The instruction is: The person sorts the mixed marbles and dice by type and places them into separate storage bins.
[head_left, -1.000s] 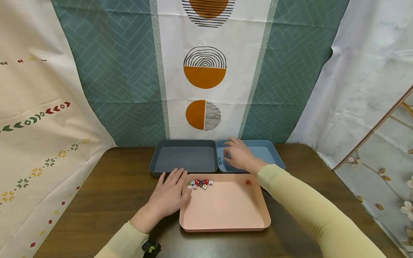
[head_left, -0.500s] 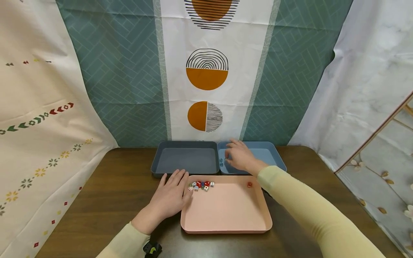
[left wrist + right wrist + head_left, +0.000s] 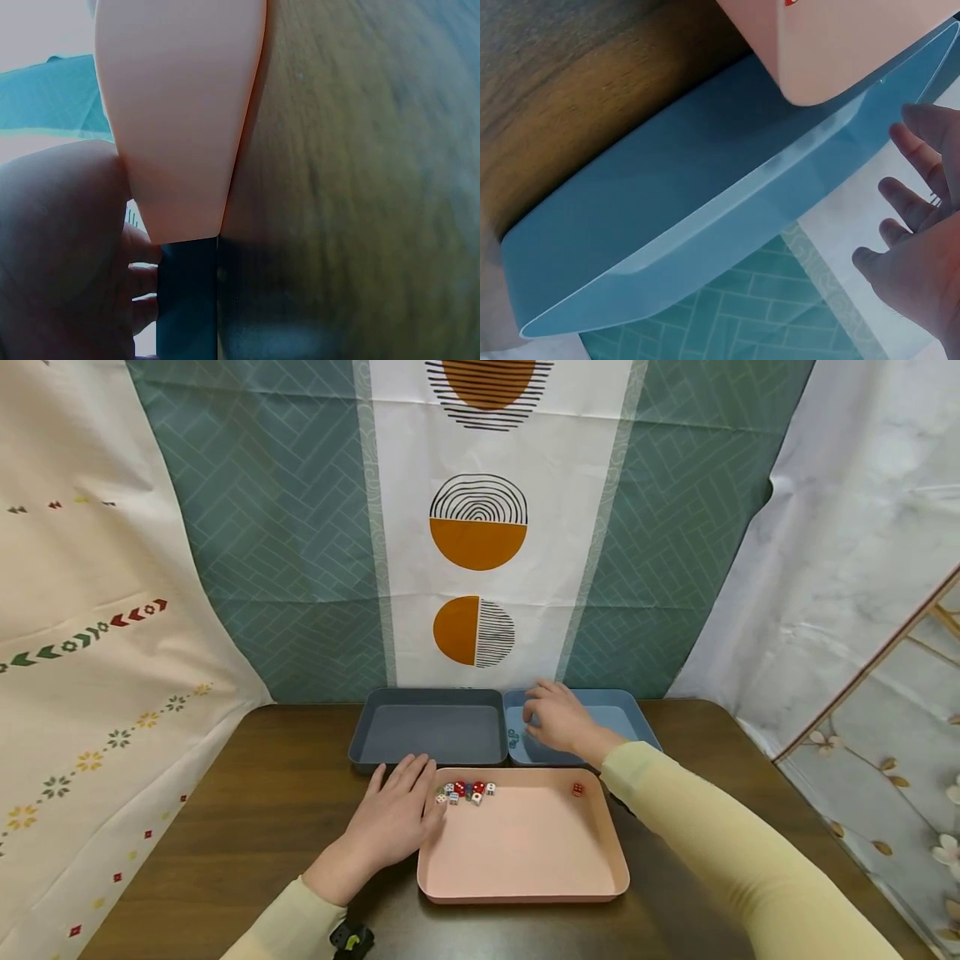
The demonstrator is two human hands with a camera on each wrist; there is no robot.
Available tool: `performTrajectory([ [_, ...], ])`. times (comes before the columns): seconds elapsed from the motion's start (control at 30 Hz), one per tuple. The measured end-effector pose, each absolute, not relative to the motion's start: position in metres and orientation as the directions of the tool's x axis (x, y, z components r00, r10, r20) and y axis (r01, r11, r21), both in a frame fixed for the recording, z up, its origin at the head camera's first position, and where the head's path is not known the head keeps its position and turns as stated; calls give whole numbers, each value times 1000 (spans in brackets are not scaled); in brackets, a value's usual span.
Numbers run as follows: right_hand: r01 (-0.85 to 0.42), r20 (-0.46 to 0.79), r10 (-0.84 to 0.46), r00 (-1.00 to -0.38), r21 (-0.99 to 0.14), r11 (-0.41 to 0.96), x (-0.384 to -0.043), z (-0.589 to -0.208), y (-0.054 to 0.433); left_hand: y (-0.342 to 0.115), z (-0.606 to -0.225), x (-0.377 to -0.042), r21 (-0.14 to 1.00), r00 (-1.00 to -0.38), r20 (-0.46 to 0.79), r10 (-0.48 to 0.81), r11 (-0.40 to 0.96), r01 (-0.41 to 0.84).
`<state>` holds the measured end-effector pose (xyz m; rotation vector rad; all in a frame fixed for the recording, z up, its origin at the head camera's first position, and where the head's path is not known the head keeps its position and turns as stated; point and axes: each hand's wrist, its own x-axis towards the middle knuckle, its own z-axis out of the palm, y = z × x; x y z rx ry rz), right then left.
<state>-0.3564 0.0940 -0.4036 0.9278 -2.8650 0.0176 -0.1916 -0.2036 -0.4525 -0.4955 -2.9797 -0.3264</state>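
My left hand (image 3: 395, 810) lies palm down with straight fingers over the left edge of the pink tray (image 3: 525, 852). In the left wrist view its thumb side (image 3: 60, 247) is against the outside of that tray. Several red, white, blue and green dice (image 3: 477, 787) cluster in the tray's back left corner, partly behind my fingers. One red die (image 3: 577, 789) sits at the back right. My right hand (image 3: 558, 718) hovers over the blue tray (image 3: 618, 718), fingers loosely bent and spread, holding nothing visible. Small blue dice (image 3: 513, 738) lie along that tray's left wall.
A dark grey tray (image 3: 427, 727) stands left of the blue one, both directly behind the pink tray. All three are on a brown wooden table (image 3: 225, 827). A patterned cloth (image 3: 480, 635) hangs just past the table's back edge.
My right hand has risen slightly and its fingers have spread over the blue tray; more of the blue dice show beside it. My left hand stays in place.
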Motion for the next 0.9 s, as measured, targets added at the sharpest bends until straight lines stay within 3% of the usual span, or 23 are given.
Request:
performTrajectory([
  [0.9, -635, 221, -606, -764, -90, 767, -311, -393, 105, -203, -453, -196, 165, -942, 116, 314, 929, 330],
])
